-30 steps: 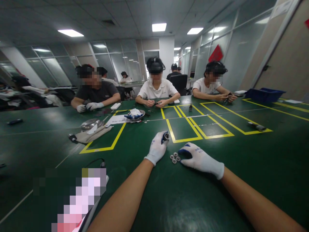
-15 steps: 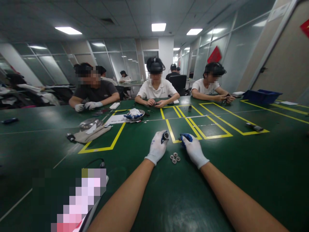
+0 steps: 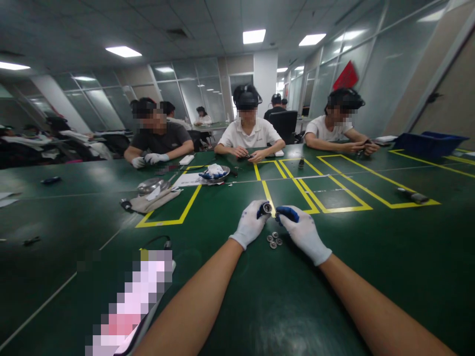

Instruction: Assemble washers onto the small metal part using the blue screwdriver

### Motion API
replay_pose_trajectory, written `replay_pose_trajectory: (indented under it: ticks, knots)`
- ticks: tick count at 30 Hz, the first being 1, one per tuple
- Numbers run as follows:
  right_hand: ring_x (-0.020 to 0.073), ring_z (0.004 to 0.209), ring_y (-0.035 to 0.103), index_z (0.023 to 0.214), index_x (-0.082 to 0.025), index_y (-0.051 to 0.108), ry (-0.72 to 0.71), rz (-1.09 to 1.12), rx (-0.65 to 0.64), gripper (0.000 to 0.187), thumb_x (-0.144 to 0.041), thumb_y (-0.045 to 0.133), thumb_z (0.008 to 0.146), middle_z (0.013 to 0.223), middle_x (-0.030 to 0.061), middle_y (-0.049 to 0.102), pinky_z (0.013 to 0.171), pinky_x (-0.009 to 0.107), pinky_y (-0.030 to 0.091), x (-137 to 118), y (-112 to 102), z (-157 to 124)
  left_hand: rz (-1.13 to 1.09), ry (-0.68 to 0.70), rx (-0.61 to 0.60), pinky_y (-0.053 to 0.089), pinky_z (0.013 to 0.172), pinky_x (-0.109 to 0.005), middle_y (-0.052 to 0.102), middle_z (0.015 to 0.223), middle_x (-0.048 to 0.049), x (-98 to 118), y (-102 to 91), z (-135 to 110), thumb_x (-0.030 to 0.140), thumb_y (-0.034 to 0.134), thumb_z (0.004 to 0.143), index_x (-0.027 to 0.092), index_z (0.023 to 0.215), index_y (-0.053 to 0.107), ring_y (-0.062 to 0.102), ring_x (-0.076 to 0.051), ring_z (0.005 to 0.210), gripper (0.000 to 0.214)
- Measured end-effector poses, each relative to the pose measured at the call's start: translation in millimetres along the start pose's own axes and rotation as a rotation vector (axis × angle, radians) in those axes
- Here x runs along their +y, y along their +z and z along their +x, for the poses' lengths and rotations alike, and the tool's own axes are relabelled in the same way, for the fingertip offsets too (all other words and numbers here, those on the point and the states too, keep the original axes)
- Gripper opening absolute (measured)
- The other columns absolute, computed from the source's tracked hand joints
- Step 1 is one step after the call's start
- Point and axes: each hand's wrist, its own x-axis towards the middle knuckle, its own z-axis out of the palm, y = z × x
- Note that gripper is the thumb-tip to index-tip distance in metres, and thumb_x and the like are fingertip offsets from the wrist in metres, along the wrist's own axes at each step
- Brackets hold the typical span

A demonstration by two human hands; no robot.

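My left hand [image 3: 249,225], in a white and blue work glove, is closed around a dark cylindrical part [image 3: 266,208]. Its round open end with a metal ring faces me. Just to the right, my right hand [image 3: 306,231] wears a matching glove, its blue fingertips pinched together. A small dark bit shows at those fingertips, too small to name. Only a narrow gap separates it from the cylinder's end. On the green table below and between the hands lie several small round metal discs [image 3: 274,241] in a tight cluster.
Yellow tape outlines [image 3: 345,209] mark the green table [image 3: 230,296]. A phone-like device [image 3: 137,306], blurred out, lies at front left. Beyond are a metal bowl [image 3: 148,186], a cloth pouch [image 3: 159,200], a dish with gloves [image 3: 218,174] and a blue bin [image 3: 426,143]. Three people sit opposite.
My hands have drawn closer together, the right one's fingertips now near the cylinder's open end. The whole view has shifted a little as my head turned left.
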Motion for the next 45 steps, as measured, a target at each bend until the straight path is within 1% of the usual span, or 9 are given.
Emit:
replay_pose_trajectory:
  ticks: [9,14,17,22,25,28,33,39,45]
  knots:
    - [0.0212,0.092,0.068,0.097,-0.024,0.073,-0.017,-0.015,-0.045,0.021,-0.034,0.060,0.084,0.097,0.0026,0.075,0.085,0.034,0.050,6,-1,5,0.038,-0.002,0.003,0.049,0.106,-0.042,0.067,0.124,-0.0088,2,-0.8,0,0.021,0.066,0.089,0.019,0.124,0.062,0.062,-0.024,0.117,0.035]
    - [0.0226,0.094,0.068,0.098,-0.021,0.072,0.010,0.068,-0.003,0.024,-0.036,0.066,0.080,0.100,0.0052,0.075,0.088,0.036,0.051,3,2,6,0.067,0.016,-0.012,0.049,0.108,-0.042,0.066,0.126,-0.0090,3,-0.6,-2,0.021,0.065,0.089,0.019,0.127,0.061,0.062,-0.024,0.120,0.038]
    - [0.0234,0.093,0.068,0.097,-0.021,0.072,0.026,0.051,0.031,0.025,-0.036,0.068,0.079,0.098,0.0060,0.075,0.088,0.037,0.052,3,4,7,0.080,0.028,-0.026,0.049,0.108,-0.041,0.066,0.126,-0.0097,3,0.6,-2,0.018,0.066,0.087,0.018,0.127,0.061,0.062,-0.024,0.120,0.040]
    - [0.0227,0.096,0.068,0.104,-0.020,0.071,-0.086,0.024,0.094,0.027,-0.034,0.066,0.082,0.104,0.0072,0.074,0.090,0.036,0.052,-2,5,6,0.088,0.052,-0.045,0.048,0.109,-0.041,0.066,0.126,-0.0099,2,1.4,-2,0.016,0.066,0.087,0.017,0.127,0.061,0.061,-0.024,0.120,0.040]
    - [0.0226,0.093,0.068,0.103,-0.019,0.069,-0.192,-0.052,0.103,0.025,-0.033,0.067,0.083,0.102,0.0078,0.073,0.087,0.035,0.052,-7,5,4,0.087,0.051,-0.047,0.049,0.108,-0.040,0.067,0.125,-0.0099,3,1.0,-2,0.017,0.065,0.087,0.017,0.126,0.062,0.062,-0.024,0.119,0.040]
    - [0.0243,0.099,0.066,0.105,-0.018,0.069,-0.284,-0.131,0.130,0.026,-0.032,0.069,0.082,0.105,0.0100,0.071,0.092,0.036,0.051,-9,6,3,0.084,0.060,-0.050,0.049,0.109,-0.040,0.066,0.126,-0.0103,2,1.2,-3,0.014,0.064,0.086,0.017,0.127,0.061,0.062,-0.024,0.119,0.041]
    - [0.0246,0.109,0.063,0.102,-0.022,0.073,-0.387,-0.195,0.081,0.020,-0.032,0.066,0.086,0.116,0.0093,0.067,0.100,0.036,0.049,-3,6,3,0.082,0.073,-0.060,0.049,0.109,-0.041,0.066,0.127,-0.0105,0,3.2,-4,0.013,0.064,0.085,0.017,0.127,0.062,0.062,-0.024,0.119,0.042]
    - [0.0218,0.096,0.066,0.107,-0.025,0.075,-0.351,-0.255,-0.015,0.023,-0.035,0.059,0.093,0.106,0.0065,0.068,0.087,0.033,0.052,2,3,3,0.071,0.075,-0.055,0.049,0.109,-0.040,0.066,0.127,-0.0095,0,3.2,-4,0.013,0.063,0.086,0.019,0.127,0.062,0.061,-0.023,0.120,0.041]
    - [0.0232,0.097,0.066,0.102,-0.022,0.073,-0.352,-0.242,-0.001,0.021,-0.037,0.066,0.089,0.102,0.0061,0.073,0.087,0.034,0.050,5,2,3,0.076,0.088,-0.069,0.048,0.109,-0.040,0.066,0.127,-0.0101,3,1.1,-5,0.011,0.062,0.084,0.017,0.126,0.062,0.061,-0.023,0.120,0.042]
